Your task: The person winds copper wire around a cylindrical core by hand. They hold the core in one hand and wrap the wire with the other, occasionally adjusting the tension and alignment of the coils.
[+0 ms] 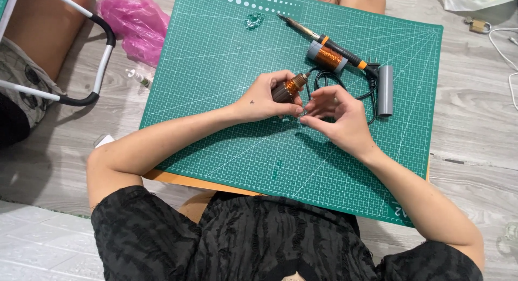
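Observation:
My left hand grips a small dark motor armature with copper windings just above the green cutting mat. My right hand is close beside it, thumb and fingers pinched together near the armature's end, apparently on a fine wire that is too thin to make out. A spool of copper wire with grey ends lies just beyond the hands. Next to it is a soldering iron with a black and orange handle, its black cord looping by my right hand.
A grey plastic tube lies on the mat to the right. A pink plastic bag and a small bottle sit left of the mat. A white and black metal frame and another person's legs are far left. A padlock lies top right.

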